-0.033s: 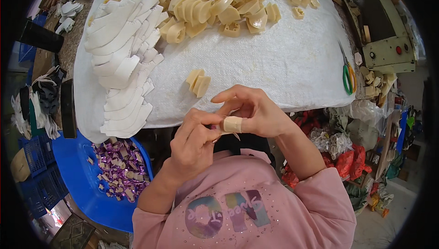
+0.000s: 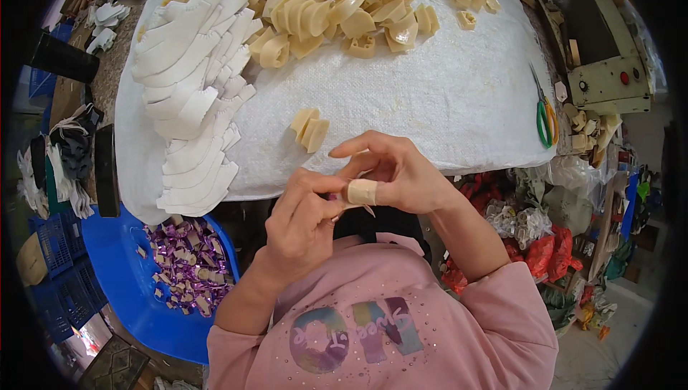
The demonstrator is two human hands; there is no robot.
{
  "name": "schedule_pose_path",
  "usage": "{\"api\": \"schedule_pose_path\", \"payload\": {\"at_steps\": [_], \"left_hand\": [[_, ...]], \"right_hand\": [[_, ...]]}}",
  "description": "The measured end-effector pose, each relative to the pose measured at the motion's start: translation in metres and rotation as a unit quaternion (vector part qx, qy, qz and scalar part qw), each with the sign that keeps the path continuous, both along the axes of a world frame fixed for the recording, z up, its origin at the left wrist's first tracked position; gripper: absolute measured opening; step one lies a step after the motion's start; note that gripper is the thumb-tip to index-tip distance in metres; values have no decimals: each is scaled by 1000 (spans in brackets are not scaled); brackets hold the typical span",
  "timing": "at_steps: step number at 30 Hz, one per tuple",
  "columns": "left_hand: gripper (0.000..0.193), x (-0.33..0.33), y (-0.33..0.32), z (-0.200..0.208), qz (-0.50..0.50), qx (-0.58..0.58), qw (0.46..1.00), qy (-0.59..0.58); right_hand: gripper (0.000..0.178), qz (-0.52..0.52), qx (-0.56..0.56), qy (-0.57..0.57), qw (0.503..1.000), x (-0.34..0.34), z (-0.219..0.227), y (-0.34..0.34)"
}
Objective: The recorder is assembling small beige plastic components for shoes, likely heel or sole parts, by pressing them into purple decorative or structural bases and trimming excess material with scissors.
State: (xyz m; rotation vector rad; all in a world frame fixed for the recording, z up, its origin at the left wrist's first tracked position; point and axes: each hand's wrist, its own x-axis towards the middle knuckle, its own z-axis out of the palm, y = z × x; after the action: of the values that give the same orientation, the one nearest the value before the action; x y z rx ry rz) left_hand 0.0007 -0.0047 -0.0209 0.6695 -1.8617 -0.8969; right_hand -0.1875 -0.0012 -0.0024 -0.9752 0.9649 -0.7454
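Observation:
My left hand (image 2: 299, 214) and my right hand (image 2: 400, 175) meet just past the table's near edge, fingertips pinched together. A beige band of tape wraps my right thumb. What the fingertips hold is mostly hidden; only a thin pale point (image 2: 369, 211) sticks out below the taped thumb. My right index finger stretches out above. On the cloth just beyond my hands lies a small cluster of cream, curved moulded pieces (image 2: 310, 132). Overlapping white curved strips (image 2: 190, 110) cover the left side. A heap of cream moulded pieces (image 2: 337, 13) spreads along the far side.
The table is covered by white woven cloth (image 2: 430, 103). Scissors (image 2: 546, 114) with green and orange handles lie at its right edge. A blue tub (image 2: 115, 268) at lower left holds purple foil scraps (image 2: 190, 268). Red plastic bags (image 2: 548, 254) sit below right; a metal control box (image 2: 609, 85) stands farther right.
Both hands have shifted very slightly to the left, still pinched together. Nothing else has visibly moved.

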Motion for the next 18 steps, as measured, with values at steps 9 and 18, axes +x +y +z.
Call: {"api": "schedule_pose_path", "payload": {"at_steps": [9,18], "left_hand": [[16,-2,0,-6,26,100,990,94],[12,-14,8,-8,32,260,946,191]], "right_hand": [[40,-148,-137,-23,979,2,-13,7],[13,-159,-360,142,908,22,-20,16]]}}
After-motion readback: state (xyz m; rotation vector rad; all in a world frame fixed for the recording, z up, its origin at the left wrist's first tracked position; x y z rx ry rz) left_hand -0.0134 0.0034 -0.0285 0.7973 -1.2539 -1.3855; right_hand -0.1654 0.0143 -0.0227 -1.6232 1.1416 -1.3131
